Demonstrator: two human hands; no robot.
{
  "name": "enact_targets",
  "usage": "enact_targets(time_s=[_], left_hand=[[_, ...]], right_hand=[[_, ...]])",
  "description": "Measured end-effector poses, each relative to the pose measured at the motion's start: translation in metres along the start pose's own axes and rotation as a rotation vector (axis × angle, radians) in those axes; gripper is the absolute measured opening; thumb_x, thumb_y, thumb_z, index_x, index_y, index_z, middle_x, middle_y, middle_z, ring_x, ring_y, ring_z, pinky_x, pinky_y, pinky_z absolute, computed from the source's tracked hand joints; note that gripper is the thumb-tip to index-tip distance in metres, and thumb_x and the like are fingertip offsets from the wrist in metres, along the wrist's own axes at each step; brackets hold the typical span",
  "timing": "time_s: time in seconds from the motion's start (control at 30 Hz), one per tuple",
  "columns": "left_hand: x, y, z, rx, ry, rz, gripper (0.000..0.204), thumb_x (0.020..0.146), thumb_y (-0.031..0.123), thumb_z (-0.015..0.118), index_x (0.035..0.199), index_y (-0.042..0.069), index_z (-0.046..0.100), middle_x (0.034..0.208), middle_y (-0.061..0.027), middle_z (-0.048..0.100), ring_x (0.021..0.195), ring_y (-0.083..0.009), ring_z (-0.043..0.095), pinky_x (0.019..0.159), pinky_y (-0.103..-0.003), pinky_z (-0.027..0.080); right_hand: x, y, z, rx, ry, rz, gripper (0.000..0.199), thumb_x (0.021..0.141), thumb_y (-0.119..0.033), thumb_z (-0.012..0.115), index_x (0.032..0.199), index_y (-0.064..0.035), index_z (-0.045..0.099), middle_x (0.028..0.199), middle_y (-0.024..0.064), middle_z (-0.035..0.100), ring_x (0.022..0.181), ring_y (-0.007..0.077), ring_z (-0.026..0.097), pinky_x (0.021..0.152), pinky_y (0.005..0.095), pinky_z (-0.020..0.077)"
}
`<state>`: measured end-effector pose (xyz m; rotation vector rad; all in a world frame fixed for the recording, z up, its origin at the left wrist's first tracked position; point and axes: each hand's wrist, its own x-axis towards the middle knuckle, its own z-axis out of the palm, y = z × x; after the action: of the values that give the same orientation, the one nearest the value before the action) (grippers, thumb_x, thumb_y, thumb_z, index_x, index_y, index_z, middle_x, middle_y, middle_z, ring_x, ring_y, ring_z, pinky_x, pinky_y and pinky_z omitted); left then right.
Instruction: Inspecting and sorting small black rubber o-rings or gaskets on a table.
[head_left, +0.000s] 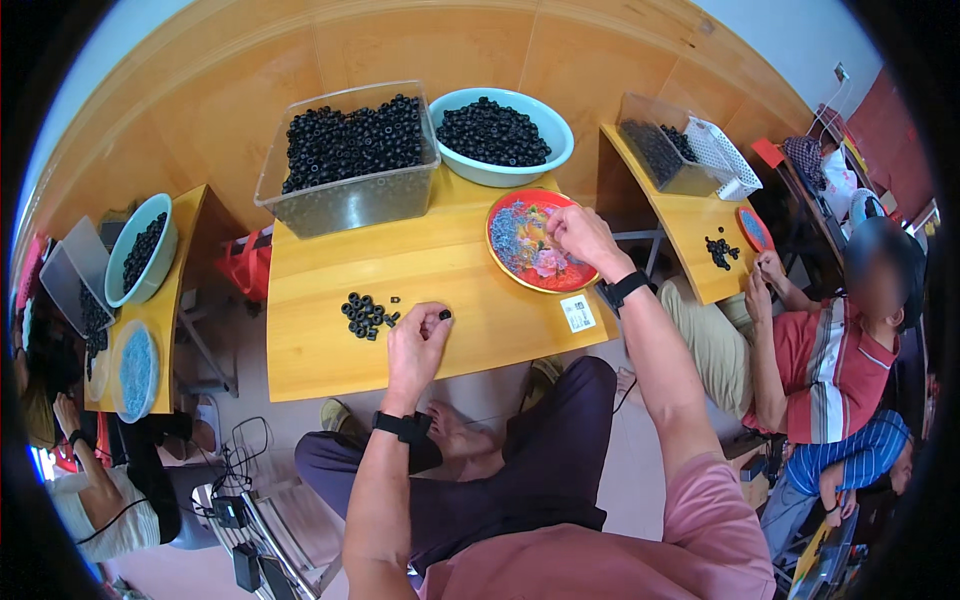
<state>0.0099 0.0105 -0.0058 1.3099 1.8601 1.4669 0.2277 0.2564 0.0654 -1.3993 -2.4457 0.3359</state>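
My left hand (418, 340) rests on the yellow wooden table (330, 350) and pinches a small black ring (444, 314) between thumb and fingertips. Just left of it lies a small pile of black rings (366, 314). My right hand (580, 235) reaches over the red patterned plate (520, 268), fingers bent down onto the small pale blue pieces (512, 240) lying in it; whether it grips one cannot be seen. Both wrists wear black bands.
A clear plastic tub (350, 205) and a light blue bowl (500, 175), both full of black rings, stand at the table's far edge. A small white label (578, 312) lies near the plate. A person in a striped shirt (830, 365) works at the right table; another sits at the left.
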Motion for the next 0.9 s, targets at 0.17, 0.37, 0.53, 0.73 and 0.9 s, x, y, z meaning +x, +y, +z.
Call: enact_targets(time_s=[0.17,0.37,0.53,0.73,0.9], left_hand=[[0.0,-0.001,0.0,-0.02,-0.017,-0.053,0.021,0.087,0.01,0.076,0.105,0.0,0.07,0.081,-0.0113,0.071,0.07,-0.0176,0.066,0.069,-0.031,0.054],[-0.001,-0.004,-0.002,0.002,0.001,-0.006,0.021,0.088,0.011,0.076,0.105,0.0,0.069,0.081,-0.0106,0.071,0.069,-0.0161,0.066,0.069,-0.03,0.054],[0.0,-0.002,0.002,-0.019,-0.005,-0.035,0.021,0.087,0.01,0.076,0.104,0.0,0.069,0.08,-0.0104,0.07,0.069,-0.017,0.066,0.069,-0.031,0.054],[0.0,-0.001,-0.002,0.0,0.01,-0.005,0.02,0.087,0.009,0.076,0.103,0.0,0.069,0.078,-0.0096,0.069,0.067,-0.0157,0.064,0.068,-0.03,0.054],[0.001,-0.001,0.001,-0.034,-0.003,-0.013,0.02,0.087,0.009,0.076,0.104,0.0,0.069,0.078,-0.01,0.069,0.067,-0.016,0.064,0.068,-0.03,0.054]], right_hand=[[-0.002,0.002,0.003,0.057,-0.151,0.012,0.012,0.082,-0.007,0.069,0.092,-0.0069,0.076,0.094,0.0147,0.075,0.093,0.0301,0.073,0.082,0.0424,0.0555],[-0.012,-0.018,0.019,0.127,-0.237,-0.149,0.023,0.082,-0.006,0.071,0.105,-0.0022,0.072,0.082,0.0123,0.073,0.079,0.027,0.071,0.075,0.0395,0.0545],[-0.003,0.003,0.027,0.159,-0.109,-0.116,0.017,0.082,-0.002,0.068,0.098,0.0012,0.073,0.08,0.0133,0.072,0.075,0.0269,0.07,0.07,0.0377,0.0543],[-0.006,-0.003,0.003,0.258,-0.101,-0.024,0.014,0.083,0.001,0.066,0.095,0.0033,0.073,0.08,0.0125,0.072,0.077,0.0186,0.072,0.071,0.0339,0.0542],[-0.002,0.009,0.001,0.428,-0.189,0.087,0.007,0.09,0.001,0.065,0.094,0.0055,0.069,0.078,0.0105,0.072,0.071,0.0146,0.07,0.065,0.0278,0.0557]])
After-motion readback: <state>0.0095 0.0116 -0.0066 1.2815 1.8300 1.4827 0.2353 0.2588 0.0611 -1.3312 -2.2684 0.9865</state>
